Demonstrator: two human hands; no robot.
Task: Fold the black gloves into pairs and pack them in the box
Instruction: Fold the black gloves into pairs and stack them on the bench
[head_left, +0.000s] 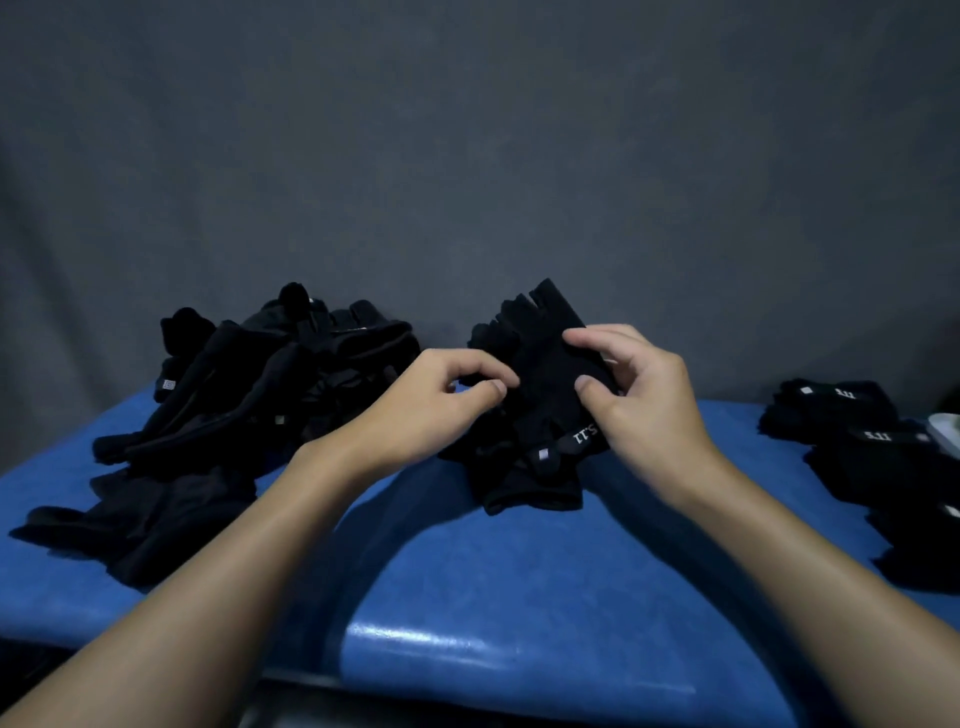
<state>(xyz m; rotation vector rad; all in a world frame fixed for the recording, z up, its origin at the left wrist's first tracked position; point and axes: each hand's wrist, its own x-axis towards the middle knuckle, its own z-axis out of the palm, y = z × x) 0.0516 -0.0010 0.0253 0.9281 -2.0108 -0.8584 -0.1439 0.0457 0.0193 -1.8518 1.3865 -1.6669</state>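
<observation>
The job looks partly done. On the right side of the blue table (467, 571) lie the neat gloves (857, 441), flat and lined up. These look paired already. On the left sits a big heap (270, 374) of loose black gloves, all mixed up, so a lot is left to do. No box shows for sure. A bit of a white thing (945, 426) peeks in at the right edge, and I cannot tell what it is.

The middle gloves (540, 353) are between the two hands, partly lifted off the table, with the finger ends pointing away from the person. The left hand (441, 400) pinches their left edge with thumb and curled fingers. The right hand (639, 395) holds their right side: thumb pressed on the front, fingers curled over the top. The heap is just beside the left hand, and the neat gloves are well apart from the right hand.
</observation>
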